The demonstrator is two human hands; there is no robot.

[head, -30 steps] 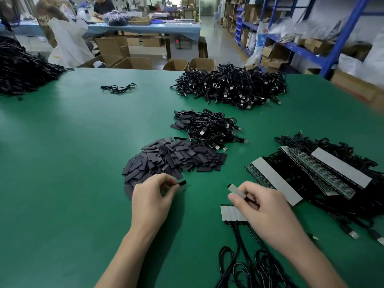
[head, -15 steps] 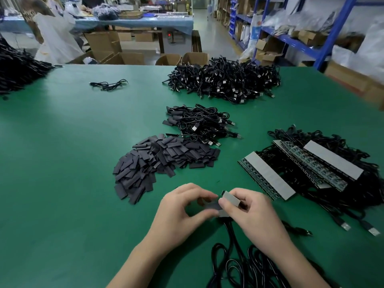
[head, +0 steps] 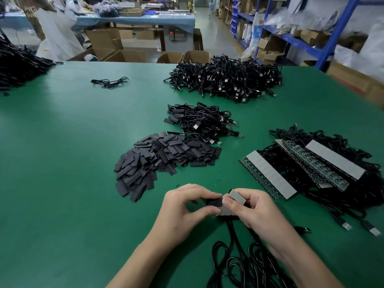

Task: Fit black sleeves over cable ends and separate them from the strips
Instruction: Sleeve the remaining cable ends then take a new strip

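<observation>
While the left hand (head: 187, 206) pinches a black sleeve (head: 214, 203) against the cable end (head: 235, 196) in the right hand (head: 257, 213)'s grip, few sleeved cables (head: 199, 123) lie finished; several strips (head: 268, 175) wait.

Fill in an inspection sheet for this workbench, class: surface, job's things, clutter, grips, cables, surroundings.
Surface: green table, flat and even.
Job's things: sleeve pile mid-table; grey-backed strips lying on cables at the right.
Clutter: one stray cable towards the far left.
Grips: left hand pinches a black sleeve; right hand pinches a grey strip piece; sleeve and piece meet.
Cables: big heap at the far edge; smaller pile in front of it, some ends sleeved; cable loops under the hands.
Surroundings: cardboard boxes and blue shelves beyond the table.
</observation>
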